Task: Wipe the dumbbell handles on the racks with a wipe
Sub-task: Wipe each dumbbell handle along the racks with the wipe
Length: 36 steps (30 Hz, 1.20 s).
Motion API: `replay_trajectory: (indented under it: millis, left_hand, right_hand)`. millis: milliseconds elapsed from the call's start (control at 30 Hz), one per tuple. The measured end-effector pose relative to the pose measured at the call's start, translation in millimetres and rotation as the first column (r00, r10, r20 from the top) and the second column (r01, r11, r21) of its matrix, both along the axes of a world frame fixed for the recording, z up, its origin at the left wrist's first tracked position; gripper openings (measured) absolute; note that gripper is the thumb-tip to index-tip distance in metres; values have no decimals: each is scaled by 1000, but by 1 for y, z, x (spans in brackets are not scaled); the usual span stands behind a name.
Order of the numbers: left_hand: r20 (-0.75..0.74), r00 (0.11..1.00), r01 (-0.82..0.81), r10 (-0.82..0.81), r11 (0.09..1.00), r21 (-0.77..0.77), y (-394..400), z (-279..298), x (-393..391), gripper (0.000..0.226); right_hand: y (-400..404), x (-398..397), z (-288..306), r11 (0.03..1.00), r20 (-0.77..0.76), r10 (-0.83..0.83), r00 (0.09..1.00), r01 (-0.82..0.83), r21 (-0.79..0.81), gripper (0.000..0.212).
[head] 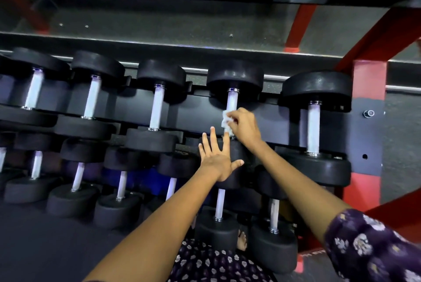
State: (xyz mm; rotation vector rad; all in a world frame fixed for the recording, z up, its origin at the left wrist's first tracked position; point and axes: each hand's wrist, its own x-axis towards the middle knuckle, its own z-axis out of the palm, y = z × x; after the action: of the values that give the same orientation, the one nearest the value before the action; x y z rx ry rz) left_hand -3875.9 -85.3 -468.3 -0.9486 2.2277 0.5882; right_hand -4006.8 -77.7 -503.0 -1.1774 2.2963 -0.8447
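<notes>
Closest to where the person stands, a patterned sleeve (373, 245) covers the right upper arm, and both bare forearms reach out over the lower row of dumbbells. The left hand (217, 158) comes next, fingers straight and spread wide, palm laid flat on the near head (237, 151) of the dumbbell being cleaned, holding nothing. Just beyond that head, the right hand (245, 125) pinches a small white wipe (226, 123) and presses it against the lower part of the dumbbell handle (232, 101), with the bare metal showing above the wipe up to the far head (235, 80).

The wipe looks thin, soft and light, so it should wrap round the bar readily if the fingers curl it from the side. The handle is stiff, pale metal, probably smooth enough for the wipe to slide along. The dumbbell looks heavy and sits steady in the rack (369, 81), so bracing the head seems enough. To the left of that handle, several more handles wait along the same row.
</notes>
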Motion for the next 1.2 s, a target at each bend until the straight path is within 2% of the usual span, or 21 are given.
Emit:
replay_trajectory:
  millis: [67, 100, 233, 267, 300, 367, 400, 467, 533, 567, 600, 633, 667, 700, 733, 767, 833, 900, 1033, 1200]
  left_hand:
    - [1, 1000, 2, -2, 1000, -1, 0, -1, 1, 91]
    - [-5, 1000, -3, 3, 1000, -2, -1, -1, 0, 91]
    - [-2, 1000, -4, 4, 1000, -5, -1, -1, -2, 91]
    - [1, 1000, -5, 5, 1000, 0, -1, 0, -2, 91]
    - [1, 1000, -5, 5, 1000, 4, -2, 0, -1, 91]
    - [-17, 1000, -10, 10, 1000, 7, -2, -1, -1, 91]
    - [-31, 999, -13, 13, 1000, 6, -2, -2, 1, 91]
    - [-63, 998, -10, 10, 1000, 0, -1, -4, 3, 90]
    - [-99, 995, -7, 6, 1000, -4, -1, -5, 5, 90]
    - [-113, 994, -8, 8, 1000, -4, -1, -6, 7, 90]
    - [-124, 992, -10, 9, 1000, -6, -1, -7, 7, 90]
    - [-129, 992, -9, 7, 1000, -12, 0, -7, 8, 89]
    - [-134, 991, -7, 5, 1000, -16, 0, -8, 8, 89]
    - [-142, 990, -7, 4, 1000, -20, 1, -8, 8, 89]
    - [-145, 989, -3, -1, 1000, -25, 1, -8, 8, 89]
    - [-149, 989, 0, -4, 1000, -30, 0, -8, 8, 88]
    - [-148, 989, 0, -5, 999, -36, 0, -8, 8, 88]
    - [-140, 990, -1, -5, 999, -39, 0, -8, 8, 88]
    - [-145, 989, 0, -5, 999, -36, 1, -8, 8, 87]
    - [-165, 986, -12, 5, 999, -39, 1, -9, 8, 87]
  right_hand:
    - [0, -2, -3, 973, -94, 224, 970, -216, 82, 16]
    - [-6, -10, 1, 954, -128, 289, 949, -273, 123, 21]
    - [-38, -35, 12, 968, -287, 217, 933, -169, 185, 28]
    - [-40, -31, 12, 948, -326, 280, 903, -205, 245, 25]
    - [-38, -22, 10, 894, -369, 414, 832, -295, 338, 21]
    - [-31, -7, 6, 703, -354, 689, 632, -464, 539, 18]
    - [-28, -6, 7, 636, -346, 759, 551, -512, 578, 19]
    - [-36, -20, 14, 611, -476, 791, 384, -531, 587, 13]
    - [-48, -34, 21, 661, -593, 741, 316, -499, 560, 17]
    - [-49, -37, 23, 640, -578, 761, 296, -488, 593, 15]
    - [-46, -39, 20, 572, -516, 813, 271, -542, 616, 11]
    - [-40, -38, 15, 477, -425, 873, 237, -591, 650, 23]
    - [-31, -37, 9, 397, -383, 909, 164, -620, 677, 37]
    - [-25, -38, 8, 342, -368, 925, 92, -618, 708, 44]
    - [-24, -41, 13, 328, -392, 920, 27, -601, 729, 47]
    - [-29, -45, 21, 343, -392, 919, 34, -561, 754, 48]
    - [-46, -51, 28, 426, -421, 899, 122, -472, 772, 43]
    - [-52, -43, 29, 460, -429, 887, 172, -421, 782, 39]
    - [-32, -16, 11, 294, -282, 954, 107, -533, 793, 36]
    - [-50, -16, 13, 240, -146, 967, 207, -562, 792, 33]
